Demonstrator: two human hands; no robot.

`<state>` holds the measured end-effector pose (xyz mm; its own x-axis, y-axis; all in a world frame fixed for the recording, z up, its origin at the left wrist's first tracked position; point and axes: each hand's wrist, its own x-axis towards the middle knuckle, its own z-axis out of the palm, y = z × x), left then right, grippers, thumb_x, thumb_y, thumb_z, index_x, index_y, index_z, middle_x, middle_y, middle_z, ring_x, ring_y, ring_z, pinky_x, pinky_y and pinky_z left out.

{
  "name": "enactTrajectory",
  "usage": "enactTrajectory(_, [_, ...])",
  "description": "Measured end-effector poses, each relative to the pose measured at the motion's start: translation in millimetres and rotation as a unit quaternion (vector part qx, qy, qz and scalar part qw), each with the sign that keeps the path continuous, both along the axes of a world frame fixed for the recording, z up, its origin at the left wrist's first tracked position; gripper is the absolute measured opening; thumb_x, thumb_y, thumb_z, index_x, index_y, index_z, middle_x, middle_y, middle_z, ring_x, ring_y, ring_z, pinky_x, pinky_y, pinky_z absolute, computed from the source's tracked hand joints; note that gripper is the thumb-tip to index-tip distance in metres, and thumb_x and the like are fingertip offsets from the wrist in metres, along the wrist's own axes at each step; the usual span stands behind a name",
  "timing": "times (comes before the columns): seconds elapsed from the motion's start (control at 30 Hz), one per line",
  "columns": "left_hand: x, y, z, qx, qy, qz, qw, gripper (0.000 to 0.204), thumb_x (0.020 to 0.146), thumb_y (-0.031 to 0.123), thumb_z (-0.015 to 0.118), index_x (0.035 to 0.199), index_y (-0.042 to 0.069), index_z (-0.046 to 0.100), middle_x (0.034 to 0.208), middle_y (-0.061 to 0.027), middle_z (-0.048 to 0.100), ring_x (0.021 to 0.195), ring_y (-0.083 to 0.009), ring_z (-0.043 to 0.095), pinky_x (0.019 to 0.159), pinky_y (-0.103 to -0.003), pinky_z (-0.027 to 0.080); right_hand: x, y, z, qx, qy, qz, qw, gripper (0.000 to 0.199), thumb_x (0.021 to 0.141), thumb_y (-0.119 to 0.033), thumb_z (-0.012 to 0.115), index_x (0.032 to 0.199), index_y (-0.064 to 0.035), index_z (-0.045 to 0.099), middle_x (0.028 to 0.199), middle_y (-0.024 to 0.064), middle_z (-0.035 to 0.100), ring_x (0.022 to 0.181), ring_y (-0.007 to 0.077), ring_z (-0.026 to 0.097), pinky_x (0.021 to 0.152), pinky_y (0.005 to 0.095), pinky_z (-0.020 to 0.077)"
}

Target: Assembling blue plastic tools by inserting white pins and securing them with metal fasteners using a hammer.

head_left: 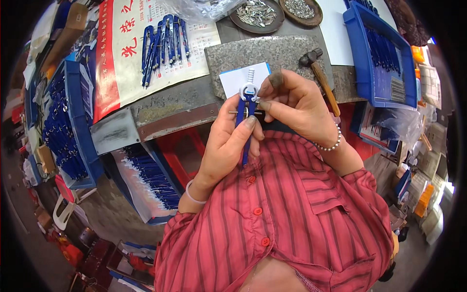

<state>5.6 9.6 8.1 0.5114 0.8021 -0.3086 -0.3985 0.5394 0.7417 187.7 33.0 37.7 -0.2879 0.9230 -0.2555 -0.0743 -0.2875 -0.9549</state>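
Observation:
A drawing compass (246, 109) with blue legs and a white ring-shaped head is upright in front of my chest, its ribbed white handle pointing away from me. My left hand (226, 141) grips its legs between thumb and fingers, beside a thin metal cross rod. My right hand (296, 100) is closed at the right side of the compass head, thumb and forefinger curled together. Whatever lies between those fingertips is too small to make out. Behind the compass, a white card (231, 82) with a blue edge rests on a stone slab (253, 51).
A hammer (321, 80) lies right of the slab. Two round dishes (238, 24) of small metal parts stand at the back. Several compasses (170, 41) lie on a printed sheet (204, 63). Blue bins (357, 53) of compasses flank the bench; another tray (146, 204) sits lower left.

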Motion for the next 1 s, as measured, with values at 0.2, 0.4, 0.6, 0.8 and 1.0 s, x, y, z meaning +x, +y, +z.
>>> enactTrajectory(0.2, [-0.4, -2.1, -1.2, 0.043, 0.054, 0.008, 0.998, 0.048, 0.096, 0.01, 0.044, 0.138, 0.0, 0.023, 0.082, -0.0093, 0.056, 0.056, -0.0087, 0.053, 0.054, -0.021, 0.045, -6.2, 2.0, -3.3, 0.027, -0.032, -0.017, 0.999, 0.013, 0.083, 0.002, 0.055, 0.096, 0.0024, 0.052, 0.08, 0.0012, 0.055, 0.07, 0.0036, 0.054, 0.062, 0.0188, 0.0464])
enactTrajectory(0.4, [-0.5, -3.8, -6.1, 0.096, 0.117, 0.016, 0.988, 0.05, 0.095, 0.008, 0.045, 0.139, -0.001, 0.024, 0.079, -0.0077, 0.058, 0.055, -0.0081, 0.053, 0.052, -0.021, 0.046, -8.3, 1.9, -6.2, 0.031, -0.036, -0.024, 0.999, 0.014, 0.082, 0.002, 0.055, 0.096, 0.0021, 0.052, 0.078, 0.0005, 0.053, 0.068, 0.0022, 0.051, 0.058, 0.0179, 0.0436])
enactTrajectory(0.6, [0.5, -6.0, -8.1, 0.13, 0.158, 0.021, 0.979, 0.049, 0.094, 0.007, 0.046, 0.139, -0.001, 0.025, 0.076, -0.0065, 0.06, 0.054, -0.008, 0.054, 0.051, -0.022, 0.046, -9.0, 1.5, -7.4, 0.015, -0.05, -0.031, 0.998, 0.014, 0.082, 0.002, 0.053, 0.096, 0.0016, 0.052, 0.077, -0.0001, 0.053, 0.065, 0.0019, 0.05, 0.056, 0.0178, 0.0425])
enactTrajectory(0.8, [0.8, -6.7, -8.0, 0.13, 0.16, 0.025, 0.978, 0.049, 0.094, 0.006, 0.046, 0.138, -0.001, 0.026, 0.076, -0.0068, 0.06, 0.055, -0.0085, 0.055, 0.051, -0.022, 0.047, -8.3, -2.3, -1.1, 0.014, -0.06, -0.035, 0.998, 0.017, 0.081, 0.003, 0.052, 0.098, 0.0015, 0.051, 0.077, 0.0002, 0.052, 0.063, 0.0017, 0.05, 0.054, 0.0174, 0.0415])
enactTrajectory(1.0, [3.1, -8.2, -10.4, 0.138, 0.168, 0.026, 0.976, 0.049, 0.094, 0.006, 0.046, 0.138, -0.001, 0.027, 0.074, -0.0066, 0.06, 0.054, -0.0089, 0.055, 0.051, -0.023, 0.046, -10.2, -2.6, -3.2, 0.017, -0.048, -0.048, 0.998, 0.018, 0.08, 0.003, 0.052, 0.098, 0.0012, 0.05, 0.076, 0.0001, 0.053, 0.061, 0.0014, 0.049, 0.051, 0.0175, 0.0407])
